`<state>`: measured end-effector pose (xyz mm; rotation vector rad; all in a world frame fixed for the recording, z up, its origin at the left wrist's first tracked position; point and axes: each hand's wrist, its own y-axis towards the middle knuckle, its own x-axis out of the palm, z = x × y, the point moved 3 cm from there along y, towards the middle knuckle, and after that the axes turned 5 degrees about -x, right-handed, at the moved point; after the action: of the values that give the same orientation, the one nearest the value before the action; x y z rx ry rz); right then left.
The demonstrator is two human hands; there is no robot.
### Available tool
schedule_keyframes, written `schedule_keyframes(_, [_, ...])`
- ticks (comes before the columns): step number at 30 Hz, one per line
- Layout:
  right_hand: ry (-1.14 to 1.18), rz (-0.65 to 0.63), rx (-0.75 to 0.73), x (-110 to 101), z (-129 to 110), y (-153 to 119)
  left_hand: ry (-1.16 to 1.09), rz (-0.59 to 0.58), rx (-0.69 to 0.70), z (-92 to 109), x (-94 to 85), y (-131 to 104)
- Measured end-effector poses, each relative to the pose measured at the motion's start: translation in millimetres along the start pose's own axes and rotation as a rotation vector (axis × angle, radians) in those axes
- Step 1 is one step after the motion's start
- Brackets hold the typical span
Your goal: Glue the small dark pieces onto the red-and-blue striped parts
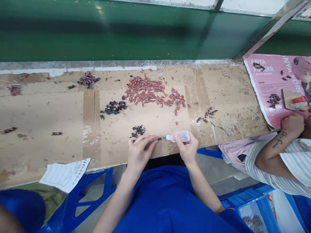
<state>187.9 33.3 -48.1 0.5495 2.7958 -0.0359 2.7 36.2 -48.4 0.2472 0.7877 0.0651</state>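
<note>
- Being held nearly level in the right hand [188, 148], the clear bottle [184, 136] is pinched between thumb and fingers, with its blue tip [164, 138] pointed toward the left hand [139, 149].
- A small dark part [159, 138] is pinched between the left thumb and fingertips, above the near edge of the cardboard [155, 124]; whether it is touched by the tip cannot be told.
- Just beyond the left hand, a small dark pile [138, 130] is gathered.
- Farther out and to the left of that grip, a larger black pile [113, 107] is heaped.
- Beyond both grips, many red pieces [145, 90] are spread in a wide patch.
- To the right of the bottle and farther out, a few red and black pieces [210, 112] are scattered.
- Well to the left of the grips, a white paper sheet [64, 174] is hung partly over the near edge.
- Well to the right, a pink poster [257, 87] is laid flat, with a person's tattooed forearm [277, 145] seen beside it.
</note>
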Motion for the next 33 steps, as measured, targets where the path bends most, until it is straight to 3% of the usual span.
schedule_keyframes(14, [0.012,-0.045,0.001,1.5,-0.6,0.8,-0.005,0.009,0.010,2.7,-1.1,0.6])
schedule_keyframes(24, [0.215,0.112,-0.034,-7.4,5.8,4.5,-0.005,-0.022,-0.057,-0.3,1.2,-1.5])
schedule_keyframes(28, [0.219,-0.022,-0.169,4.9,-1.6,6.8,-0.033,-0.013,-0.039,-1.6,-4.0,-5.9])
schedule_keyframes(33, [0.040,-0.206,-0.287,32.6,-9.8,6.8,-0.207,-0.038,-0.110,-2.0,-17.4,-9.4])
